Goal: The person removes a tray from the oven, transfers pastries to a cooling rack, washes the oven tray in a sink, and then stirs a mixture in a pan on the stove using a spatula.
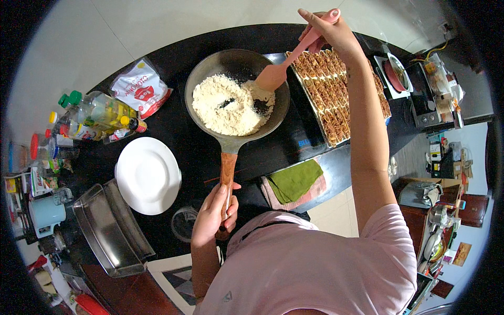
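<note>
A dark frying pan (192, 67) stands in front of me on the black counter, with pale flour-like powder (223, 107) heaped in it. Dark patches of the pan's bottom show through near the middle of the heap. My left hand (215, 211) is wrapped round the pan's wooden handle (228, 170). Up at the far right, my right hand (329, 34) grips a pink spatula (302, 47) by its shaft. The spatula's broad blade rests in the powder at the pan's right side.
Right of the pan lies a tray of brown-topped pieces (326, 97). A green cloth (296, 181) lies nearer me. To the left are a white plate (148, 173), a white and red bag (140, 86), several bottles (102, 113) and a metal sink (113, 231). A pot (395, 73) stands far right.
</note>
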`<state>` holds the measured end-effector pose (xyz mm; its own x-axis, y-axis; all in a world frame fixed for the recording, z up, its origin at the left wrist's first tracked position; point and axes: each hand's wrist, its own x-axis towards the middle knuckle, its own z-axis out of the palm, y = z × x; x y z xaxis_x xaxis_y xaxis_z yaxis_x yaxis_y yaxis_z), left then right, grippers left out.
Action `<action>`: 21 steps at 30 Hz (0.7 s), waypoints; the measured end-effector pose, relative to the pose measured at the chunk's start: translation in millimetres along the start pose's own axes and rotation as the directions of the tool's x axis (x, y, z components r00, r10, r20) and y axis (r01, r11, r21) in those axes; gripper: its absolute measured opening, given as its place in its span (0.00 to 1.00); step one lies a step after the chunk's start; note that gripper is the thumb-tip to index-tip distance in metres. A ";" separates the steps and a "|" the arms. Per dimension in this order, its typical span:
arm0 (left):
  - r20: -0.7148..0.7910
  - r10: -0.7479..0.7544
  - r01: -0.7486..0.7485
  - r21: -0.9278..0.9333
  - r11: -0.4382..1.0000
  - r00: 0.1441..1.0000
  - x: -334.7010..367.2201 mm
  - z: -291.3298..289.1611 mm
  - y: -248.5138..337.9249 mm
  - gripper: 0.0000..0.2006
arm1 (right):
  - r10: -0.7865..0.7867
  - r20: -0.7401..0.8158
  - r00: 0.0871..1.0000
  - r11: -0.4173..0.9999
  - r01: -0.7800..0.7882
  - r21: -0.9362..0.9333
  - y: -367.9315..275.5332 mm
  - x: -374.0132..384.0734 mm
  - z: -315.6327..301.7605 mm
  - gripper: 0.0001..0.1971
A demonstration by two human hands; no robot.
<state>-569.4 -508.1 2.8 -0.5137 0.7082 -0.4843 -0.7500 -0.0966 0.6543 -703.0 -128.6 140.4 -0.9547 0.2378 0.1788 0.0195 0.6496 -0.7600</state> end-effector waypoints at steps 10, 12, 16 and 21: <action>-0.069 0.014 -0.003 0.155 0.988 0.998 -7.3 23.4 10.7 0.19 | 0.234 -0.051 0.971 0.972 -0.234 0.007 35.1 -10.1 -0.5 0.24; -0.070 0.013 -0.001 0.162 0.987 0.997 -9.0 28.8 11.9 0.19 | 0.388 -0.150 0.910 0.916 -0.362 0.171 55.3 -36.3 4.6 0.24; -0.081 0.013 0.000 0.159 0.987 0.997 -10.4 36.1 12.2 0.19 | 0.590 -0.026 0.807 0.706 -0.501 0.501 84.0 -92.2 30.9 0.21; -0.111 0.012 0.012 0.216 0.976 0.994 -10.4 49.6 12.2 0.18 | 0.687 0.036 0.726 0.471 -0.483 0.738 72.3 -137.0 89.1 0.21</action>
<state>-552.6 -481.9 44.6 -0.5660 0.6251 -0.5375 -0.6482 0.0654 0.7587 -597.2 -178.5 5.3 -0.6899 0.5931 -0.4150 0.2507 -0.3421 -0.9056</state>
